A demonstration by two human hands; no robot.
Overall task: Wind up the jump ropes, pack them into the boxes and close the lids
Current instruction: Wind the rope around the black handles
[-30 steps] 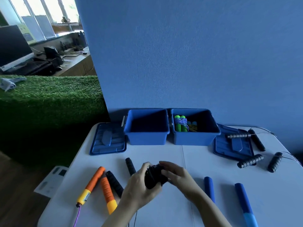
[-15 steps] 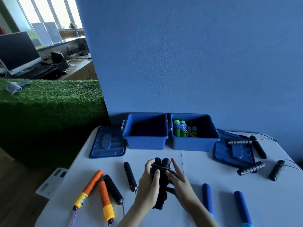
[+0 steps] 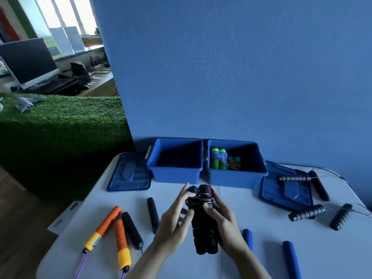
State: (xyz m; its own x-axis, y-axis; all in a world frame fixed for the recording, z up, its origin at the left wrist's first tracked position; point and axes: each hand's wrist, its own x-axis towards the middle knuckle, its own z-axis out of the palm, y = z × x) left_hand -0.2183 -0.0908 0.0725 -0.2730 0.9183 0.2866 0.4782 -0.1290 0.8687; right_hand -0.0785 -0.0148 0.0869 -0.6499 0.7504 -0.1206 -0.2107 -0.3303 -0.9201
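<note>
I see my right hand (image 3: 223,220) keeping a clamped grip on the wound black jump rope (image 3: 203,218), near the front middle of the bench (image 3: 261,258). My left hand (image 3: 173,224) is apart, fingers spread, only touching the bundle. Behind it, at the back edge, stand two blue boxes (image 3: 177,176); the right one contains two wound ropes (image 3: 219,161). Two lids (image 3: 128,174) lie flat, one at each side. Loose handles lie around: two orange (image 3: 108,226), four black, two blue.
</note>
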